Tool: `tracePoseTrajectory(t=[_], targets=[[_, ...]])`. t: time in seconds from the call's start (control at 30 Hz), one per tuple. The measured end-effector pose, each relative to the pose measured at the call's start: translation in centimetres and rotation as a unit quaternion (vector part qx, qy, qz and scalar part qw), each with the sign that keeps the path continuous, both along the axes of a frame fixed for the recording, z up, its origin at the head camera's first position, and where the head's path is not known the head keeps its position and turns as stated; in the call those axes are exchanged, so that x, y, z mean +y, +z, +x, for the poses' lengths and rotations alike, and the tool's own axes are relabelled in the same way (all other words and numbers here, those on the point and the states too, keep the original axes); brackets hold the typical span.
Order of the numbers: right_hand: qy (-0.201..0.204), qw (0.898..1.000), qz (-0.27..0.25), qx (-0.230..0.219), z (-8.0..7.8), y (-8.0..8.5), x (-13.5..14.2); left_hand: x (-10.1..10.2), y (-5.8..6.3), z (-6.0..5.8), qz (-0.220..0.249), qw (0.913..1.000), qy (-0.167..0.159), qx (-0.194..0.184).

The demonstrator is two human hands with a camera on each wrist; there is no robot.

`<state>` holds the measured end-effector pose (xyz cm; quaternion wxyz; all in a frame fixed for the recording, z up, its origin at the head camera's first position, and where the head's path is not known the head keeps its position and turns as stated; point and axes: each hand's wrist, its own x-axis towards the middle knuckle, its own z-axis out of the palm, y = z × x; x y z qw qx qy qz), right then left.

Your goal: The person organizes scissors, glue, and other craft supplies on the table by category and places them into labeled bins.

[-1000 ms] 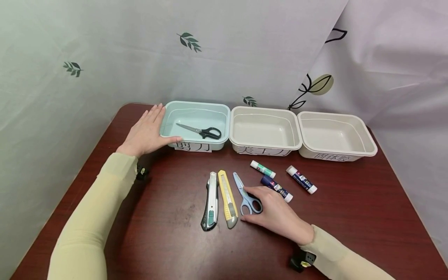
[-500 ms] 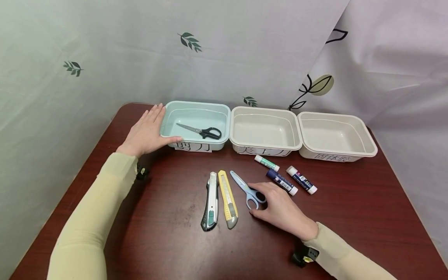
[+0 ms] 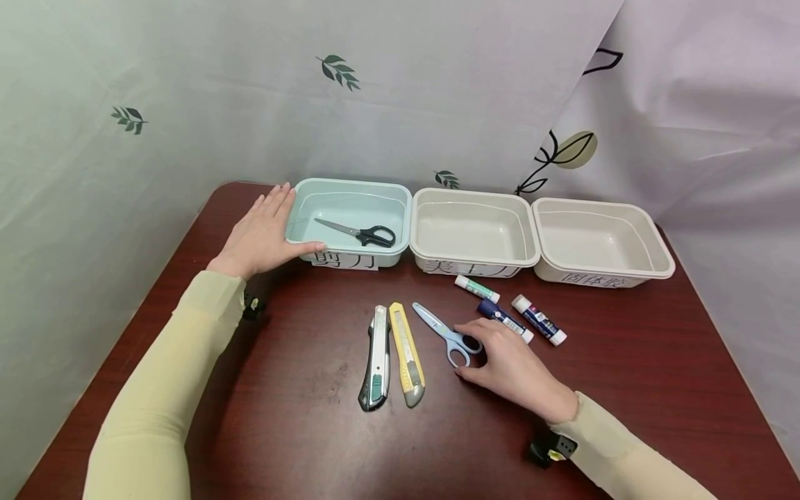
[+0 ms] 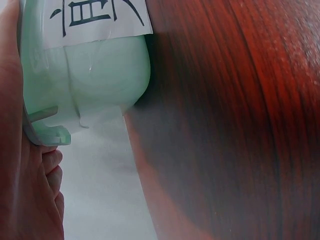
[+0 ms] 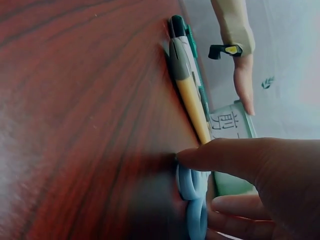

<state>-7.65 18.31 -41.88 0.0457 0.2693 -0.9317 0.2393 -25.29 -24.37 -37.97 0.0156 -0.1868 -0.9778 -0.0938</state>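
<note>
My left hand (image 3: 259,232) rests with straight fingers along the left end of the light blue bin (image 3: 350,186), its thumb over the front rim. Inside that bin lies a pair of black-handled scissors (image 3: 375,237). My right hand (image 3: 509,364) holds the handles of the light blue scissors (image 3: 440,329) between thumb and fingers, low over the table, blades pointing away and to the left. In the right wrist view, the thumb touches a handle loop (image 5: 187,182). To their left lie a yellow utility knife (image 3: 407,355) and a silver utility knife (image 3: 378,357).
A dark blue glue stick (image 3: 503,321) lies by the right fingers, with a green-and-white glue stick (image 3: 478,288) and another blue one (image 3: 539,320) nearby. Two beige bins (image 3: 475,264) (image 3: 603,273) stand right of the blue bin, labelled in front. A curtain hangs behind.
My right hand has moved right and slightly away, and the light blue scissors came along. The dark blue and green glue sticks shifted right and back. My left hand stayed put.
</note>
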Motion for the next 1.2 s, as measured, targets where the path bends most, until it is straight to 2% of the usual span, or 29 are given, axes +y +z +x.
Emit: tracePoseTrajectory(t=[0.53, 0.87, 1.2], targets=[[0.002, 1.0, 0.022, -0.008, -0.9, 0.2, 0.0, 0.0, 0.2, -0.1, 0.003, 1.0, -0.002, 0.005], [0.005, 1.0, 0.009, -0.001, -0.9, 0.2, 0.2, 0.1, 0.2, 0.0, 0.004, 1.0, -0.001, 0.001], [0.012, 1.0, -0.018, 0.021, -1.7, 1.5, -0.1, 0.0, 0.2, 0.1, 0.008, 1.0, -0.003, 0.003]])
